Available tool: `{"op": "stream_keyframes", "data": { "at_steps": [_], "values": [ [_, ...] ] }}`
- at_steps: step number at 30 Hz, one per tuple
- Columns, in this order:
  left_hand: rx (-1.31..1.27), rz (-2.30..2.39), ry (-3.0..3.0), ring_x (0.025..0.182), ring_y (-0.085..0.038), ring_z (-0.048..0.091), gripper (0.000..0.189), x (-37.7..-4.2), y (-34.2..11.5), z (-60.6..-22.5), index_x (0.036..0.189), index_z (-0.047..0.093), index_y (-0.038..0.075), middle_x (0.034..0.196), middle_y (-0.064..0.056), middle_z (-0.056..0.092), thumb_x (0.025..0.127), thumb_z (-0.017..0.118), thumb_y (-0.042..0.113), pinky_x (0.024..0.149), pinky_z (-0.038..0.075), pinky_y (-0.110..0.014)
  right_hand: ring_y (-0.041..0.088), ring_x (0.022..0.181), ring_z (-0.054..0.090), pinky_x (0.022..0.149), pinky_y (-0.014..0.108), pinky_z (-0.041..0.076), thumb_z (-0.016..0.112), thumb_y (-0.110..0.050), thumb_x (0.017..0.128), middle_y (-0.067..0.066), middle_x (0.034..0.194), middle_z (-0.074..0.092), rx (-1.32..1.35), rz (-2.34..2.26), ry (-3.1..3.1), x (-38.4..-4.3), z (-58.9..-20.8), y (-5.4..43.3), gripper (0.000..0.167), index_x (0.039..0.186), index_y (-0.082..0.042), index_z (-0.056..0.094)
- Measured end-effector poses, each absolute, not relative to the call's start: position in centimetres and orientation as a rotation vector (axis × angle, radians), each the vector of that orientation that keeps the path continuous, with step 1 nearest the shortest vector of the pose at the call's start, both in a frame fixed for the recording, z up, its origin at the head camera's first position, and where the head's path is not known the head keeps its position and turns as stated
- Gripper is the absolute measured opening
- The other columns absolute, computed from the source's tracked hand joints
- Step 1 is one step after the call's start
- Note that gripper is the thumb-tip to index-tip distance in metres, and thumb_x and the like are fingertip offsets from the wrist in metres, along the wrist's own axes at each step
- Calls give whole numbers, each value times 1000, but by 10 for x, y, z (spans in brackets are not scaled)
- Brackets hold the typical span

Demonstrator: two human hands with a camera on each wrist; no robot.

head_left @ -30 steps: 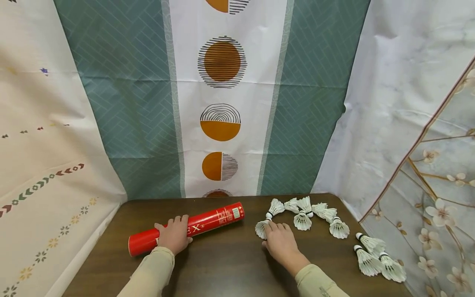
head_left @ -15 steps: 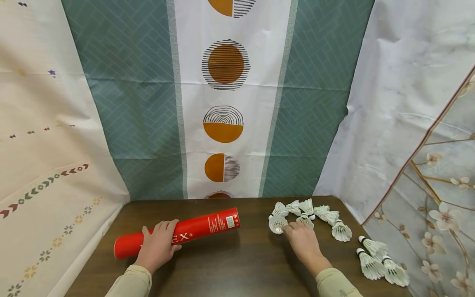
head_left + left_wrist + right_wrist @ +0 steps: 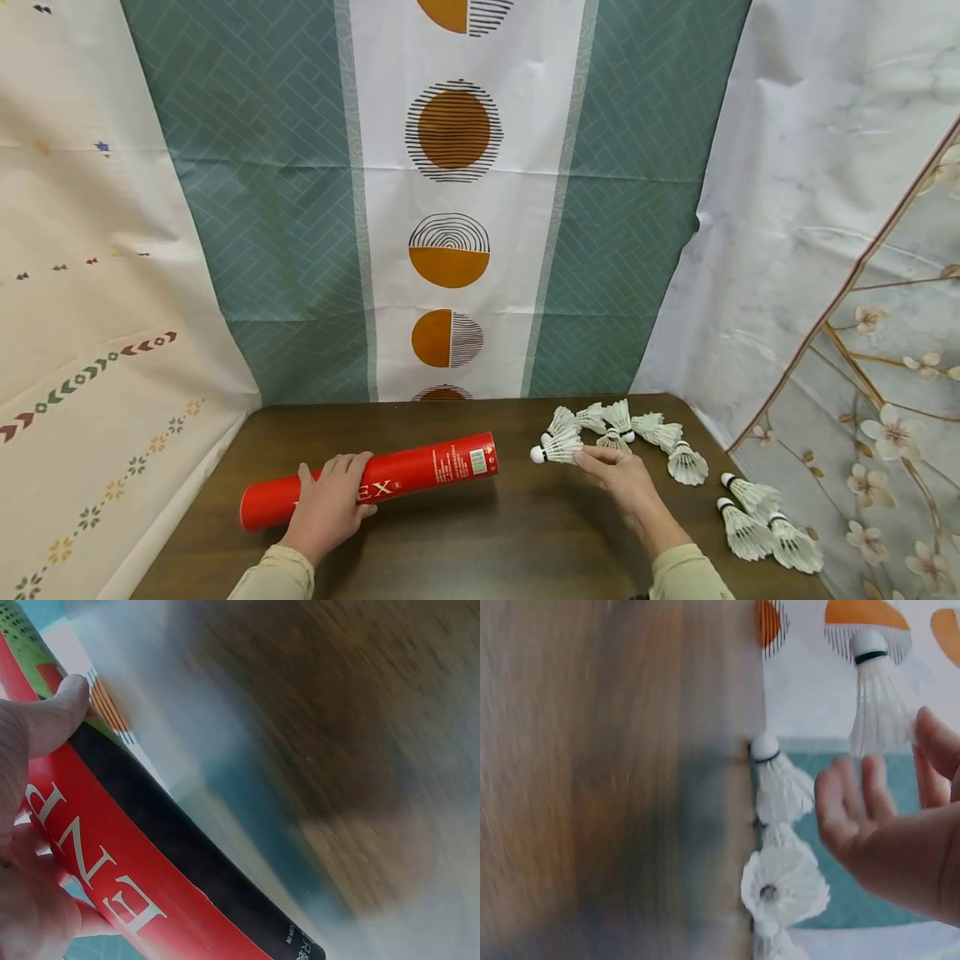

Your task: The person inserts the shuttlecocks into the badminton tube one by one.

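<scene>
My left hand (image 3: 330, 504) grips a red shuttlecock tube (image 3: 427, 467) from above; its barcoded end points right and sits a bit above the table. In the left wrist view the thumb (image 3: 64, 705) lies over the tube's (image 3: 172, 862) green and black stripe. My right hand (image 3: 622, 483) pinches a white feather shuttlecock (image 3: 562, 448) by its skirt edge, cork pointing left toward the tube's end, a gap apart. The right wrist view shows this shuttlecock (image 3: 877, 705) between thumb and fingers. Whether the tube's right end is capped is hard to tell.
Several shuttlecocks (image 3: 660, 432) lie in a curved row at the back right of the dark wooden table (image 3: 465, 542). A group of 3 more (image 3: 750, 533) lies at the right edge. Patterned cloths (image 3: 630, 275) hang behind and at both sides.
My right hand has lifted the leftmost shuttlecock off the table and turned it so its cork points left. The tube, in my left hand, has shifted toward me and risen slightly.
</scene>
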State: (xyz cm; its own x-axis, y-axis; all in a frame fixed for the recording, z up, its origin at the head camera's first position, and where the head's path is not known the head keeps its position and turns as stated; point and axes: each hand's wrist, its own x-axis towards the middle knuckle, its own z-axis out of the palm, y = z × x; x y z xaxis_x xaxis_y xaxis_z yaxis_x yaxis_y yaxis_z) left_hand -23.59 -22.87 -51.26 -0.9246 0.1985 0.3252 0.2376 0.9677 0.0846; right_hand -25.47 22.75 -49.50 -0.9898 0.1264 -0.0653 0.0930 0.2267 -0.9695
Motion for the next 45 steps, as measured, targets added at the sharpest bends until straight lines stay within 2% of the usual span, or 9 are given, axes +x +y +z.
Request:
{"op": "stream_keyframes", "data": {
  "at_steps": [3, 8, 21, 24, 30, 33, 36, 41, 45],
  "values": [
    [-327, -188, -2826, 123, -41, 64, 86, -235, -223, -510, 141, 60, 8, 131, -17, 70, 70, 100, 35, 102, 33, -91, 35, 117, 74, 109, 50, 56, 78, -22, 99, 4, 118, 76, -200, 2105, -2377, -251, -492, 217, 42, 132, 2, 72],
    [-326, -205, -2827, 124, -41, 64, 86, -235, -218, -509, 141, 60, 10, 132, -16, 70, 70, 101, 35, 103, 33, -91, 28, 110, 77, 110, 50, 56, 78, -20, 99, -4, 108, 76, -127, 2173, -2349, -247, -485, 203, 42, 132, 5, 71],
    [-340, -231, -2815, 124, -40, 64, 86, -234, -213, -515, 142, 59, 11, 132, -15, 70, 70, 100, 36, 104, 35, -90, 20, 99, 77, 105, 47, 58, 79, -18, 98, -2, 107, 75, -200, 2153, -2272, -250, -486, 190, 35, 125, 2, 75],
    [-354, -242, -2810, 125, -39, 64, 86, -234, -208, -515, 142, 59, 12, 132, -13, 70, 70, 100, 37, 105, 36, -89, 18, 95, 76, 100, 41, 60, 78, -19, 99, -1, 106, 76, -119, 2152, -2331, -248, -487, 184, 35, 124, 4, 75],
    [-391, -256, -2774, 125, -38, 65, 87, -232, -198, -512, 143, 58, 12, 132, -13, 70, 71, 100, 38, 105, 37, -88, 17, 107, 72, 95, 30, 62, 70, -23, 105, 12, 119, 77, 208, 2106, -2474, -243, -487, 172, 39, 128, 8, 71],
    [-377, -274, -2766, 125, -38, 64, 87, -231, -196, -512, 143, 58, 12, 132, -13, 70, 71, 100, 37, 105, 36, -88, 14, 108, 70, 94, 29, 62, 71, -24, 105, 16, 125, 75, 248, 2041, -2490, -241, -488, 167, 37, 128, 5, 72],
    [-355, -289, -2769, 125, -39, 64, 87, -229, -195, -511, 143, 58, 12, 133, -13, 70, 71, 100, 36, 105, 37, -88, 10, 104, 70, 89, 27, 61, 76, -23, 100, 15, 126, 76, 213, 1959, -2491, -239, -488, 164, 33, 125, -2, 75],
    [-334, -323, -2772, 125, -39, 64, 86, -227, -193, -510, 143, 58, 12, 133, -14, 70, 71, 100, 34, 105, 36, -89, 7, 94, 69, 79, 21, 58, 85, -20, 92, 13, 117, 77, 205, 1766, -2526, -237, -489, 161, 30, 117, -5, 78],
    [-353, -338, -2758, 125, -40, 64, 86, -226, -190, -509, 143, 58, 12, 133, -15, 70, 71, 100, 34, 105, 36, -89, 5, 84, 64, 72, 20, 54, 88, -19, 89, 6, 101, 75, 179, 1658, -2554, -236, -492, 160, 26, 111, -7, 79]
  ]
}}
